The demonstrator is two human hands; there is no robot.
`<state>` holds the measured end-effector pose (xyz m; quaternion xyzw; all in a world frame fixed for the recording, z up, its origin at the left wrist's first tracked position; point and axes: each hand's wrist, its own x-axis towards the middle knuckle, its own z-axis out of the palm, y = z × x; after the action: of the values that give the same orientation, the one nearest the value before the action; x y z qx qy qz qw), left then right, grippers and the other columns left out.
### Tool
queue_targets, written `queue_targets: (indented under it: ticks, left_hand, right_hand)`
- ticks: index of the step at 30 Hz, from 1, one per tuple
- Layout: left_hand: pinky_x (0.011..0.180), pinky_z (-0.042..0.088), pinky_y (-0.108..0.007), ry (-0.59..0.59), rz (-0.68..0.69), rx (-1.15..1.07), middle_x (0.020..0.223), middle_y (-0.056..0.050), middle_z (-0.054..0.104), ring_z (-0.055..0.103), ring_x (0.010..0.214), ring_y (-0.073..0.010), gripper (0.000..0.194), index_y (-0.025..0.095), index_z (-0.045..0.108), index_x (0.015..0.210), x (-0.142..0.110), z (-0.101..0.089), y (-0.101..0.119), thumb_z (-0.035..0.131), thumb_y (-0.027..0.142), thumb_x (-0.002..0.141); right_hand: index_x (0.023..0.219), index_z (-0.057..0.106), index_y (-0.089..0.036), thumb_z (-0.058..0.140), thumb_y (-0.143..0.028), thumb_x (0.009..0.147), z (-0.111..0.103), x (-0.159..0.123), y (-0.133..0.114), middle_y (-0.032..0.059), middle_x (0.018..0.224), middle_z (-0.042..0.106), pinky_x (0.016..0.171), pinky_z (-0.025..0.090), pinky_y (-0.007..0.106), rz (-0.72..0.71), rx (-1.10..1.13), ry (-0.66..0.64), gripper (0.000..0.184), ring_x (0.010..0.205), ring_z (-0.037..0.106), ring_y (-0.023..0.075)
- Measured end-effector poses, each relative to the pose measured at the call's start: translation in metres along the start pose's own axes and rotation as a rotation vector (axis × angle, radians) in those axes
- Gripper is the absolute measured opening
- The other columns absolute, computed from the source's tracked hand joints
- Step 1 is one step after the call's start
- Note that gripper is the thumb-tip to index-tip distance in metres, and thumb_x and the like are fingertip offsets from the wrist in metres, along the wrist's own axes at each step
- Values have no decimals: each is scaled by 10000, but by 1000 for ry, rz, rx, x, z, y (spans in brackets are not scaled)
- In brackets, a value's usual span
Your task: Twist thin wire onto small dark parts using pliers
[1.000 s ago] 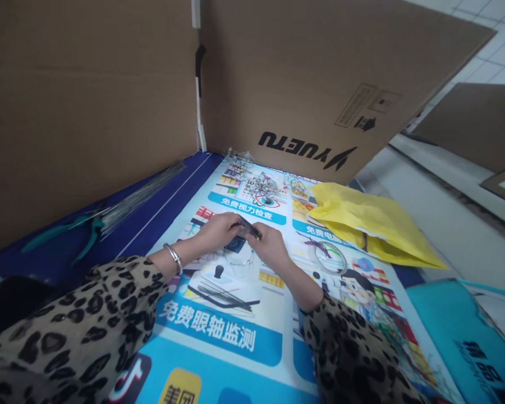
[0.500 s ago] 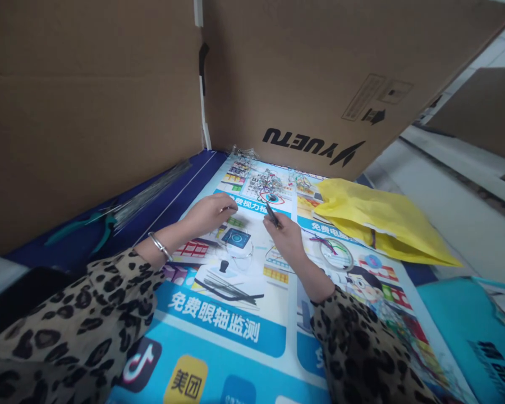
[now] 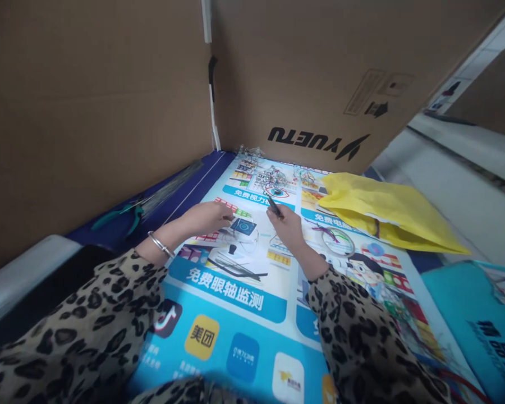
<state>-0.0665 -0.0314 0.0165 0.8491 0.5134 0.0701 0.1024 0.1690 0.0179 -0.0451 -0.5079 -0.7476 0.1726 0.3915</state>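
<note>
My right hand (image 3: 288, 229) is closed around a slim dark tool (image 3: 275, 206), its pointed end angled up and away; its exact kind is unclear. Across a small gap, my left hand (image 3: 210, 217) is closed with thumb and finger pinched together. Whatever it pinches is too fine to name. Faint thin wire (image 3: 252, 242) curves over the printed sheet (image 3: 273, 342) just below and right of the left fingers. Nearer to me lies a small bundle of thin dark rods (image 3: 238, 266). Beyond the hands sits a tangled heap of wire pieces (image 3: 271, 178).
Cardboard walls (image 3: 311, 73) stand at the back and left. Teal-handled pliers (image 3: 118, 217) lie by long thin wires (image 3: 172, 188) at left. To the right are a wire coil (image 3: 338, 242) with purple thread, a yellow bag (image 3: 395, 210) and a turquoise packet (image 3: 467, 320).
The view has shifted slightly, bringing more of the sheet's near side into sight. My left hand sits a little lower with its fingers pinched; the right hand keeps the dark tool.
</note>
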Motion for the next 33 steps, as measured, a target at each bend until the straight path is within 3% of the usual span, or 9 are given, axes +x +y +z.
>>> queue_targets:
  ticks: [4,9,19,26,30,33]
  left_hand:
    - [635,397,-239,81,-123,-9,827,-44,647,581,746,-169,160,201,627,802,1,20,-2,507,289,742]
    - [626,389,-250,206,-121,-70,750,-32,633,572,701,-167,108,199,597,710,7,36,-2,496,226,737]
    - [649,405,-256,307,-143,-31,837,-37,637,574,757,-172,141,203,608,779,10,42,0,472,239,776]
    - [705,422,-247,510,-144,-263,843,-23,630,563,768,-141,182,188,622,838,9,39,-11,448,218,795]
    - [707,425,-243,635,-210,-305,825,-17,622,555,760,-133,171,182,623,837,-1,27,-14,463,198,779]
    - [699,425,-248,557,-201,-274,825,-16,615,553,748,-133,176,192,626,840,-11,25,-14,460,209,784]
  right_hand:
    - [902,625,-184,475,-382,771,-1,0,-3,36,809,637,681,412,270,-6,-61,-24,281,739,552,164]
    - [918,621,-182,470,-378,773,0,0,-2,28,794,629,655,397,254,-16,-112,-39,287,720,542,152]
    - [874,628,-182,481,-356,773,-1,0,-4,30,781,615,652,382,246,-64,-191,-105,250,719,535,150]
    - [893,624,-188,475,-362,784,-1,-1,-3,33,796,617,672,398,262,-98,-208,-103,254,749,539,163]
    - [946,620,-183,473,-306,806,-1,-6,-7,50,861,632,777,387,291,-283,-238,-78,238,839,527,176]
    - [1009,611,-206,476,-241,806,-2,-11,-16,54,901,628,825,350,319,-441,-365,-182,246,892,505,191]
